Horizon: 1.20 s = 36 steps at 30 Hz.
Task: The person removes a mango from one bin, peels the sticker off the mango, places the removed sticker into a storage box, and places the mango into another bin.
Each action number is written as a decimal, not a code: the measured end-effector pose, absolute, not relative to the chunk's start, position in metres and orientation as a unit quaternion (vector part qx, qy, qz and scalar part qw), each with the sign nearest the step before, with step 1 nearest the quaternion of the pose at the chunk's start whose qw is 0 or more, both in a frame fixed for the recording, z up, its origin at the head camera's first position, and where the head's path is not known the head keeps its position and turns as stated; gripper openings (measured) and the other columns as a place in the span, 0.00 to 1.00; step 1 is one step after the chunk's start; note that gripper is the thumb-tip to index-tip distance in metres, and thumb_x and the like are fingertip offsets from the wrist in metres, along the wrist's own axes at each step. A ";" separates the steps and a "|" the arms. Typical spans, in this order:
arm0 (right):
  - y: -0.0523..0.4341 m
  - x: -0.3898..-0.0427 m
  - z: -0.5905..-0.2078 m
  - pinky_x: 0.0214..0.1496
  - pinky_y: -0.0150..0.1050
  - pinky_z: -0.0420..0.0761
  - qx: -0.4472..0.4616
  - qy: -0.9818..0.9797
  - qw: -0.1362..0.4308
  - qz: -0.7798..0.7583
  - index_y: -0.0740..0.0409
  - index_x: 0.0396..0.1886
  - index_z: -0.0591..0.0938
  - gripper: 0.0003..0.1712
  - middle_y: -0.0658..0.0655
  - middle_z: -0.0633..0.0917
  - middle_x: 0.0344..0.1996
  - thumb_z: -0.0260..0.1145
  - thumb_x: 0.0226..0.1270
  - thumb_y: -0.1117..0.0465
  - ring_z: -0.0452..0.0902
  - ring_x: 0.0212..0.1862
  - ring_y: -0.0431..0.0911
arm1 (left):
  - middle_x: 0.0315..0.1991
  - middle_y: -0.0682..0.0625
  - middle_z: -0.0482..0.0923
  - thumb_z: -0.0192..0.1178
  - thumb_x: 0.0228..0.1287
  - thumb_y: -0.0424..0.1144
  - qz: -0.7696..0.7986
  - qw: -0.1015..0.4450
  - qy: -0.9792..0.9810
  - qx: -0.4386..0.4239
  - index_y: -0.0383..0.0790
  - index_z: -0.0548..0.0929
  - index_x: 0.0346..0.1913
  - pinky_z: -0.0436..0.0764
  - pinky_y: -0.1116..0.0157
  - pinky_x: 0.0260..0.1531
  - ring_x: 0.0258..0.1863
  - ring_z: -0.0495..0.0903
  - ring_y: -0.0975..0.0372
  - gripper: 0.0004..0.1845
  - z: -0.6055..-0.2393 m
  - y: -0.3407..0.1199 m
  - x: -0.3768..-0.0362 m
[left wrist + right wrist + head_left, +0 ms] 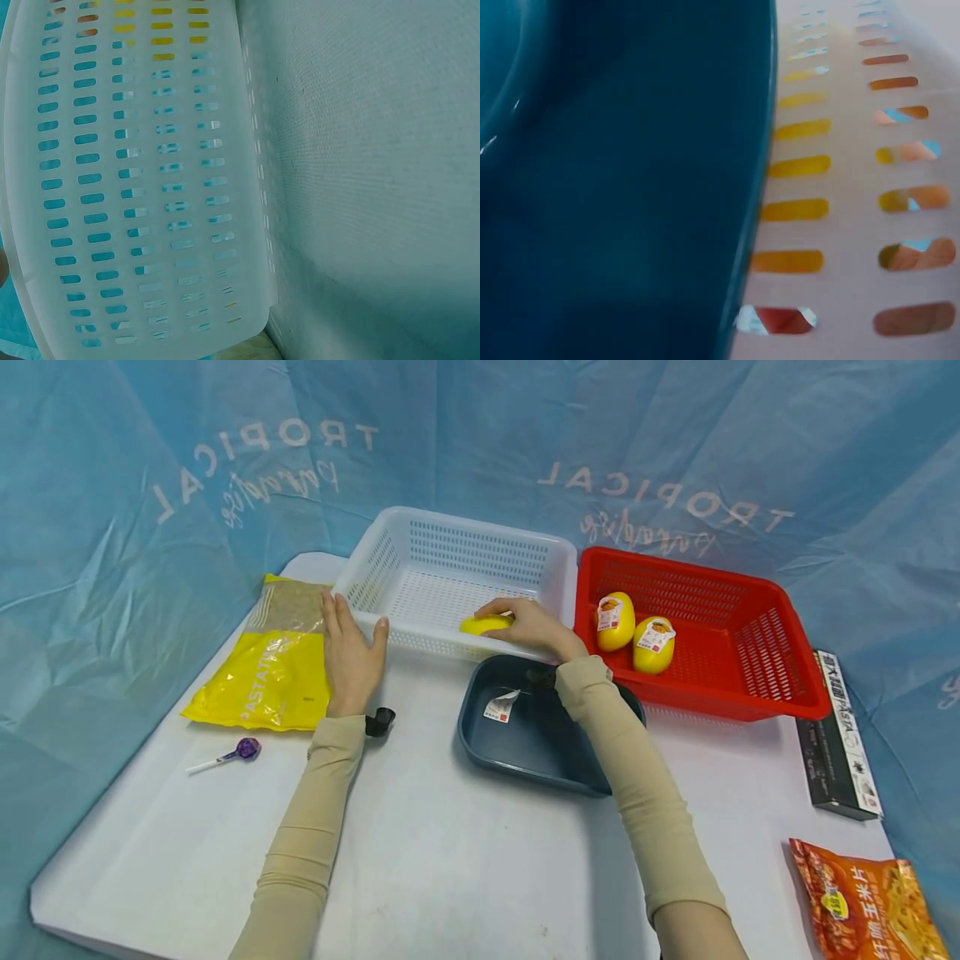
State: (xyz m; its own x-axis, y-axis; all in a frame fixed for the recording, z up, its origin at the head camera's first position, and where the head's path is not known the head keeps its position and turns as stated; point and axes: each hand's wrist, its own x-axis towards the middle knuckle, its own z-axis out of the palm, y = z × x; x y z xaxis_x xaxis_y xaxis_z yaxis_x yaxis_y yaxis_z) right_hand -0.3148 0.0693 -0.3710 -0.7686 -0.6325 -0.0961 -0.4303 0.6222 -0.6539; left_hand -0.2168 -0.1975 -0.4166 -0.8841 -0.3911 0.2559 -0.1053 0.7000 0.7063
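The right hand (534, 625) is reaching over the near wall of the white basket (450, 539), its fingers curling round a yellow egg-shaped pack (484, 625) and holding it low inside, just behind that wall. The left hand (350, 652) is lying flat with straight fingers — its thumb is touching the basket's near left corner, and its fingers are resting on the edge of the yellow pasta bag (266, 672) beside the basket. The left wrist view is showing only the basket's slotted wall (135, 187) and the white table (375, 150).

The right forearm is passing over a dark blue tray (525, 752), which is sitting against the basket's front — the right wrist view is showing its rim (630, 187) close up. Two more yellow packs (633, 633) are lying in the red basket (750, 685) to the right. A purple lollipop (238, 752) is lying near the bag, with a black box (838, 735) and an orange snack bag (870, 906) at the right edge.
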 end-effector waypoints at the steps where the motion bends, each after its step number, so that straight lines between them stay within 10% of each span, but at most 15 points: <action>1: 0.069 -0.315 -0.371 0.67 0.47 0.70 -0.297 0.886 0.165 -0.315 0.48 0.59 0.80 0.22 0.53 0.77 0.62 0.65 0.64 0.57 0.67 0.62 0.48 | 0.79 0.43 0.31 0.49 0.72 0.54 -0.362 0.198 -0.900 0.137 0.35 0.43 0.77 0.49 0.53 0.76 0.78 0.41 0.49 0.43 -0.416 -0.197 -0.217; 36: 0.090 -0.287 -0.355 0.68 0.49 0.71 -0.283 0.901 0.105 -0.312 0.53 0.61 0.77 0.24 0.55 0.79 0.60 0.64 0.67 0.55 0.71 0.62 0.51 | 0.79 0.43 0.30 0.47 0.73 0.54 -0.360 0.183 -0.904 0.138 0.34 0.42 0.77 0.49 0.51 0.76 0.78 0.41 0.48 0.42 -0.413 -0.198 -0.216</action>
State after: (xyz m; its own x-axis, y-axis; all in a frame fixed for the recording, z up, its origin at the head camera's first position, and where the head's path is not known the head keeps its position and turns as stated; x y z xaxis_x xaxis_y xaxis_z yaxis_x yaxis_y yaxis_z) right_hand -0.2874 0.0901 -0.3555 -0.8180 -0.5750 -0.0126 -0.4443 0.6457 -0.6210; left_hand -0.2156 -0.1977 -0.4127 -0.8954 -0.3805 0.2312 -0.1175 0.7028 0.7016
